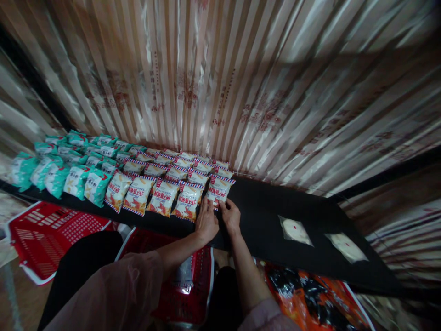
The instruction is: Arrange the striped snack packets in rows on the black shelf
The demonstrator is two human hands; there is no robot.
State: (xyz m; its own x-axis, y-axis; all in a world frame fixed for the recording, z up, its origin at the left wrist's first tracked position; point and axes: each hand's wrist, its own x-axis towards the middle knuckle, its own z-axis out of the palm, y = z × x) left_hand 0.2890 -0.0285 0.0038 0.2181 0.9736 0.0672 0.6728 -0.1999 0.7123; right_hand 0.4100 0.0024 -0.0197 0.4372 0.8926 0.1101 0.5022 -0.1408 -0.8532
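Rows of snack bags stand on a long black shelf (pixel 268 202). At the right end of the front row is a white and orange snack bag (pixel 219 187) with a striped top edge. My left hand (pixel 207 223) is at its lower left corner, fingers closed against it and close to the neighbouring bag (pixel 188 201). From the lower right, my right hand (pixel 230 217) grips the same bag's bottom edge with thumb and fingers. Parts of the fingertips are hidden behind the bag.
Teal snack bags (pixel 96 186) fill the shelf's left part. Two flat clear packets (pixel 295 231) with pale round contents lie to the right. Below are red baskets (pixel 51 234) and orange and black packages (pixel 310 294). A striped, shiny curtain (pixel 206 82) hangs behind.
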